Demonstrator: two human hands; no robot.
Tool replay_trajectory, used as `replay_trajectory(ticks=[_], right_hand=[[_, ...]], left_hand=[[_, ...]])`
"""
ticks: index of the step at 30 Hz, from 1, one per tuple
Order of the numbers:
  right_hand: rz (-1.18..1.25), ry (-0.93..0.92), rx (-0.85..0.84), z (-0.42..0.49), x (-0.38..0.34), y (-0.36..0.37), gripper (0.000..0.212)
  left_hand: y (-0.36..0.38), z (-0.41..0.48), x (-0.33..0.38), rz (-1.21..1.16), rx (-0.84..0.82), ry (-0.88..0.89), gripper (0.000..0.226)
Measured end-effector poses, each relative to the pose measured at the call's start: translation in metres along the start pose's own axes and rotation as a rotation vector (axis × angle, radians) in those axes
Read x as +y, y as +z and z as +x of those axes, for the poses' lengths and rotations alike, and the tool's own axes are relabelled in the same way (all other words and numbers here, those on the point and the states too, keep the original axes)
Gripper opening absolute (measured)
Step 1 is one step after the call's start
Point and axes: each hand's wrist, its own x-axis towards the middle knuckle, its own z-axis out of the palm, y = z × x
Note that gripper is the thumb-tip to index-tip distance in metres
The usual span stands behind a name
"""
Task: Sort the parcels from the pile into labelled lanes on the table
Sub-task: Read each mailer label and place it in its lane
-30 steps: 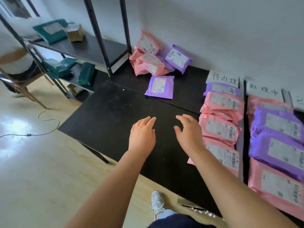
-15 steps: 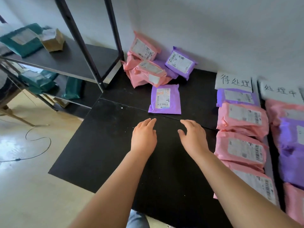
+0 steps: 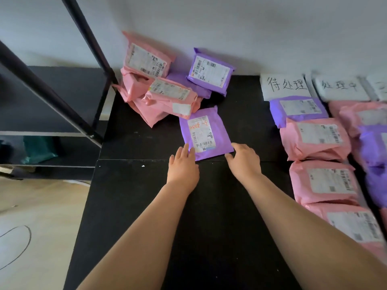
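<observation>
A purple parcel [image 3: 206, 133] with a white label lies flat on the black table [image 3: 134, 206], just in front of the pile. My left hand [image 3: 183, 165] touches its near left corner with straight fingers. My right hand [image 3: 244, 159] touches its near right corner, fingers relaxed. The pile [image 3: 163, 88] of pink and purple parcels leans against the wall at the back. To the right, handwritten paper labels [image 3: 284, 86] head the lanes, and pink and purple parcels [image 3: 316, 139] lie in rows below them.
A black metal shelf rack [image 3: 62, 97] stands at the left, with green parcels [image 3: 38, 148] on a lower shelf. The wooden floor [image 3: 31, 216] with a thin cable lies left of the table. A seam [image 3: 146, 160] crosses the table top.
Both hands have reached forward from the bare table to the near corners of the single purple parcel. The view has moved closer to the pile.
</observation>
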Motion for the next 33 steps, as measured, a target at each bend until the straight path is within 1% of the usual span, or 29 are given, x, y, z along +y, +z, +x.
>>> replay_trajectory(ticks=[4,10,14,18,21,24,27,30,33], right_hand=[[-0.016,0.089,-0.048,0.024,-0.007,0.005,0.047],[-0.05,0.151,-0.034,0.033,-0.02,0.02,0.034],[-0.05,0.171,0.0,0.027,-0.022,0.028,0.027],[-0.043,0.195,0.025,0.013,-0.016,0.035,0.017],[-0.022,0.193,0.055,0.001,-0.01,0.035,0.008],[0.022,0.154,0.082,-0.013,-0.004,0.029,0.012],[0.043,0.07,0.061,-0.03,0.006,0.023,0.013],[0.029,-0.064,0.063,-0.052,0.019,0.015,0.016],[-0.043,-0.193,0.083,-0.076,0.034,0.004,0.021]], left_hand=[[0.009,0.019,-0.009,0.088,-0.112,0.038,0.062],[0.019,0.022,-0.021,0.17,-0.167,0.106,0.062],[0.021,0.019,-0.025,0.187,-0.124,0.148,0.058],[0.022,0.009,-0.027,0.181,-0.104,0.179,0.05],[0.022,-0.002,-0.029,0.106,-0.012,0.187,0.041],[0.016,-0.013,-0.026,-0.002,0.081,0.17,0.044],[0.004,-0.024,-0.014,-0.027,0.166,0.151,0.047],[-0.004,-0.04,0.005,0.01,0.245,0.175,0.048],[0.002,-0.059,0.024,0.117,0.258,0.247,0.053]])
